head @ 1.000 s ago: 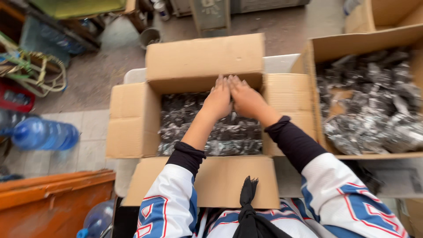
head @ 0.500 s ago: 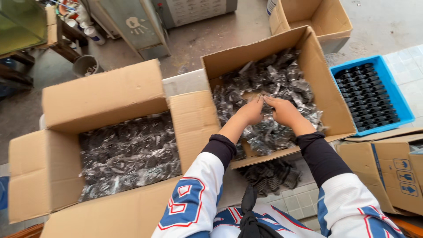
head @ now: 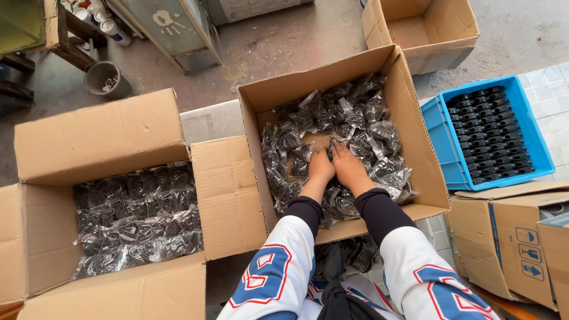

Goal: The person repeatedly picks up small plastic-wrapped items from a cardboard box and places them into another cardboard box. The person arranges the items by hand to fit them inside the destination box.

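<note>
Grip unclear: left hand (head: 320, 168) and right hand (head: 349, 171) lie side by side, fingers toward twelve o'clock, among clear plastic bags of black parts (head: 361, 127) inside the open brown cardboard box (head: 418, 145).

clear plastic packets of small black parts (head: 355, 127) heaped in an open brown cardboard box (head: 415, 136)

the packets are crinkled, shiny and loosely piled, thickest along the far and right walls of the box, with a patch of bare cardboard floor showing near the left middle. the box stands tilted in the scene, flaps open, right of centre. some packets lie under and around the left hand (head: 320, 168) and right hand (head: 348, 169), which rest side by side on the pile.
</note>
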